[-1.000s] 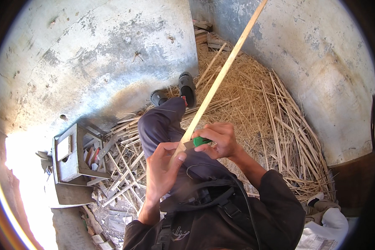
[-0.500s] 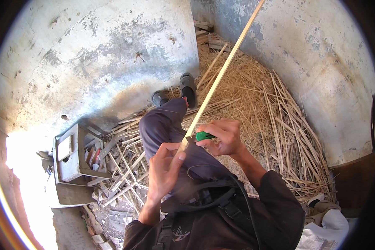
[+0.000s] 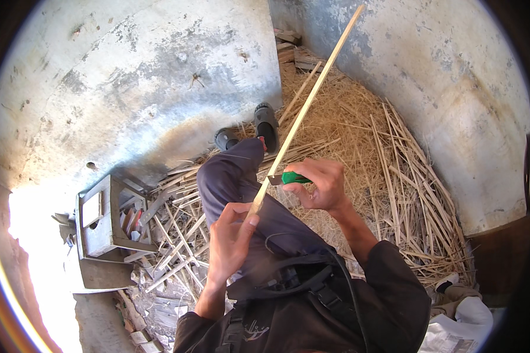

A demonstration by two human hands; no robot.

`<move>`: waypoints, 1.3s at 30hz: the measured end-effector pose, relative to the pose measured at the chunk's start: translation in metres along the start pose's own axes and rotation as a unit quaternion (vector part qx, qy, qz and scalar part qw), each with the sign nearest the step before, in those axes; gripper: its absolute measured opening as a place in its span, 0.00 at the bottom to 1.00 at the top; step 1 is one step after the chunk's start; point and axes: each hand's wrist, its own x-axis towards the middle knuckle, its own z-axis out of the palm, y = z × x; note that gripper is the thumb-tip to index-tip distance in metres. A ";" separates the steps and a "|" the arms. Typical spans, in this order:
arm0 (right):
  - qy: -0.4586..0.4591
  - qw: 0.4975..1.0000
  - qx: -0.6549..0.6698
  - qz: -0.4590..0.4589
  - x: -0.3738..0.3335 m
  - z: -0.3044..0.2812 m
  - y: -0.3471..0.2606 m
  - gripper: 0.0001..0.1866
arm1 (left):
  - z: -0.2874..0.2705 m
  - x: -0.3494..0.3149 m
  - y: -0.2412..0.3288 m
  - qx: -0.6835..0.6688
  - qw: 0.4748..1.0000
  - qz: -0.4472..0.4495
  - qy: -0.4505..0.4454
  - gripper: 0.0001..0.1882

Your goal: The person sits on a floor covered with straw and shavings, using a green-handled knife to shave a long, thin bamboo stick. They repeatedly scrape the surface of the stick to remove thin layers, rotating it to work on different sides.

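Observation:
A long, pale bamboo strip [image 3: 305,106] slants up and away to the right across my lap, its far tip in front of the wall. My left hand [image 3: 231,238] pinches its near end between thumb and fingers. In my right hand [image 3: 321,183] is a knife with a green handle [image 3: 294,177], held in a closed grip. The short dark blade [image 3: 275,180] touches the strip a little beyond my left fingers. Both hands are over my dark trousers [image 3: 232,176].
Many loose strips [image 3: 400,182] lie along the right wall, around a heap of fine shavings [image 3: 347,135]. A small wooden cabinet [image 3: 115,215] stands at left. Painted walls [image 3: 176,70] enclose the far side. White sacking [image 3: 462,323] lies at lower right.
The knife and my right hand have moved slightly away along the strip. The strip's far end has come lower, so its tip now shows. My left hand keeps its pinch.

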 end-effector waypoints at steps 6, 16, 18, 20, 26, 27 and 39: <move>0.010 1.000 -0.001 -0.009 -0.002 0.005 0.003 0.19 | -0.001 -0.001 -0.005 0.001 1.000 0.014 0.002 0.13; 0.056 0.991 0.004 0.122 0.000 -0.014 0.041 0.17 | 0.000 -0.013 -0.016 0.018 1.000 -0.006 0.020 0.12; 0.046 0.992 -0.005 0.119 0.002 -0.018 0.041 0.18 | 0.002 -0.014 -0.017 0.005 1.000 -0.001 0.027 0.12; 0.069 0.992 -0.011 0.102 0.002 -0.015 0.042 0.19 | 0.003 -0.013 -0.018 -0.007 0.999 0.011 0.029 0.12; 0.165 0.940 -0.043 0.296 -0.004 -0.041 0.117 0.26 | -0.002 -0.036 -0.023 0.068 0.998 -0.009 0.003 0.12; 0.161 0.946 -0.047 0.277 0.000 -0.047 0.124 0.27 | -0.004 -0.040 -0.031 0.069 0.997 -0.021 -0.004 0.13; 0.140 0.940 0.038 0.308 -0.006 -0.053 0.121 0.26 | -0.013 -0.036 -0.027 0.095 0.995 -0.022 -0.023 0.12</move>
